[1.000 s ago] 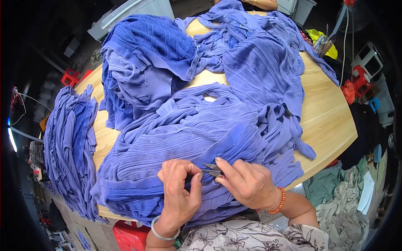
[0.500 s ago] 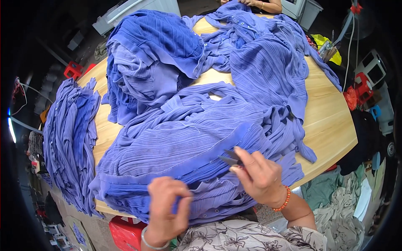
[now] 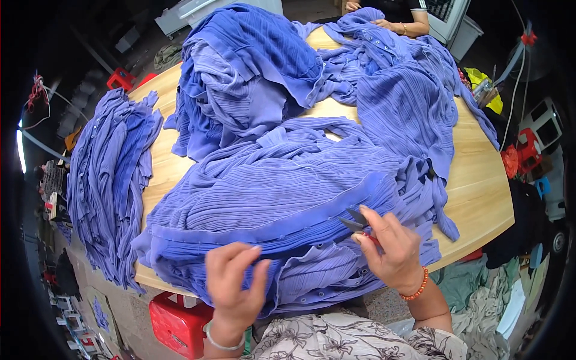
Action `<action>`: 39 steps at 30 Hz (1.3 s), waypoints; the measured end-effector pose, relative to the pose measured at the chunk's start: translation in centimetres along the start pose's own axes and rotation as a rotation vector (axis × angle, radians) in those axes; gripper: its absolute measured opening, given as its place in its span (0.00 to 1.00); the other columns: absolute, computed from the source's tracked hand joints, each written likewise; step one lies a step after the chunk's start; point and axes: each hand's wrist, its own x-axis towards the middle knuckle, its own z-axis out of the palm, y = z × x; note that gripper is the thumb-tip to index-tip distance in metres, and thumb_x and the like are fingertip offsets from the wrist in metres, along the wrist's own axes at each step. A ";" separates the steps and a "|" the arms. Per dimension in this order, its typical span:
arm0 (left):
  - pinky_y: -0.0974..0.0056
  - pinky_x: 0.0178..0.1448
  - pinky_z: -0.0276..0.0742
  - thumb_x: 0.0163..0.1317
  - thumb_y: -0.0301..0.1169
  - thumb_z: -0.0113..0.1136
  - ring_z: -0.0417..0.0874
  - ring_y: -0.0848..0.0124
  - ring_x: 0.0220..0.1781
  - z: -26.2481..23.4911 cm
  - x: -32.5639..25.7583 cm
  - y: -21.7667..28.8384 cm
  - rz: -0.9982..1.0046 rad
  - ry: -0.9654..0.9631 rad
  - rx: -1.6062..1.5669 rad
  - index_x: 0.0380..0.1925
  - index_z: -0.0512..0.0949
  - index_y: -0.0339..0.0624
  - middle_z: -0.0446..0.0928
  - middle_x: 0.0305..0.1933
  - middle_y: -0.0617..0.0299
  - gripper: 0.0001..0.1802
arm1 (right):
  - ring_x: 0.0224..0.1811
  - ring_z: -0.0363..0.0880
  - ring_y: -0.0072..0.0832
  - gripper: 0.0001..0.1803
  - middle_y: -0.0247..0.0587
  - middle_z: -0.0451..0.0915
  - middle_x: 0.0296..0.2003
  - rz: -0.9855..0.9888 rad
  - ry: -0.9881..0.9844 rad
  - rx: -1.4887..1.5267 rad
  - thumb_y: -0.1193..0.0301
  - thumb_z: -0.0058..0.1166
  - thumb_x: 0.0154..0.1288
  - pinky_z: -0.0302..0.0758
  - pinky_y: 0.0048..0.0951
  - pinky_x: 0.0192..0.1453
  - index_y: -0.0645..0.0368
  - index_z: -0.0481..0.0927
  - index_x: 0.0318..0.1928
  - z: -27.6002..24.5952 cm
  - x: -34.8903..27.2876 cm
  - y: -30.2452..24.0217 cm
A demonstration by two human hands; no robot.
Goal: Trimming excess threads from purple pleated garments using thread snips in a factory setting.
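A blue ribbed knit cardigan (image 3: 258,198) lies spread over the near part of the table, its plain band running across it and a few buttons along its near edge. In my right hand (image 3: 393,249) is a pair of thread snips (image 3: 354,223), dark blades parted and pointing left over the band; a bit of red handle shows between the fingers. At the cardigan's near edge hovers my left hand (image 3: 231,285), thumb and fingers apart and nothing between them. Whether it touches the cloth I cannot tell.
The pale wooden table (image 3: 480,186) also carries a tall heap of blue garments (image 3: 240,78), a further pile (image 3: 408,96) at the far right and a stack (image 3: 111,186) along the left edge. Across the table a person's hand (image 3: 390,25) rests at the cloth. Below stands a red stool (image 3: 180,324).
The whole view has shifted, with the table things now further right and slightly higher. My left hand's fingers have spread wider. The snips remain in my right hand. The far person's hands have moved apart.
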 end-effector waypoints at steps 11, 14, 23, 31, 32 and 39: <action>0.52 0.62 0.63 0.51 0.34 0.76 0.71 0.56 0.56 2.2 0.7 -2.8 0.024 -0.104 0.157 0.57 0.79 0.42 0.74 0.55 0.55 0.31 | 0.26 0.82 0.40 0.23 0.42 0.77 0.35 -0.042 -0.077 0.077 0.66 0.63 0.66 0.78 0.36 0.28 0.61 0.77 0.59 3.6 4.9 -2.1; 0.52 0.65 0.59 0.51 0.41 0.76 0.70 0.57 0.61 1.8 -0.1 -4.2 0.036 -0.123 0.227 0.60 0.78 0.42 0.73 0.60 0.57 0.35 | 0.27 0.83 0.42 0.22 0.44 0.77 0.35 0.012 -0.088 0.059 0.66 0.62 0.67 0.78 0.37 0.28 0.61 0.76 0.59 4.1 5.3 -2.0; 0.52 0.67 0.57 0.55 0.50 0.71 0.70 0.58 0.66 0.3 -1.4 -6.7 0.101 -0.156 0.334 0.64 0.74 0.39 0.72 0.67 0.57 0.40 | 0.25 0.81 0.38 0.22 0.41 0.76 0.32 0.083 -0.123 0.007 0.67 0.64 0.66 0.76 0.36 0.28 0.59 0.78 0.58 4.1 5.6 -2.5; 0.51 0.67 0.61 0.67 0.46 0.61 0.73 0.53 0.65 -0.2 -1.7 -7.6 0.108 -0.101 0.140 0.59 0.78 0.37 0.76 0.63 0.53 0.28 | 0.23 0.79 0.35 0.22 0.40 0.75 0.30 0.058 -0.077 0.017 0.71 0.66 0.63 0.74 0.34 0.28 0.60 0.79 0.58 4.2 5.6 -2.2; 0.51 0.67 0.61 0.67 0.46 0.61 0.73 0.53 0.65 -0.2 -1.6 -7.6 0.108 -0.098 0.134 0.59 0.78 0.37 0.76 0.63 0.53 0.28 | 0.23 0.79 0.35 0.22 0.40 0.75 0.30 0.057 -0.078 0.011 0.71 0.66 0.63 0.74 0.34 0.28 0.60 0.79 0.58 4.2 5.5 -2.2; 0.54 0.62 0.61 0.52 0.30 0.73 0.75 0.57 0.58 0.9 0.0 -6.3 0.052 0.041 0.022 0.51 0.82 0.43 0.79 0.55 0.57 0.23 | 0.21 0.75 0.31 0.25 0.39 0.75 0.28 0.033 -0.055 0.040 0.72 0.69 0.60 0.72 0.31 0.25 0.60 0.80 0.58 3.6 4.6 -2.5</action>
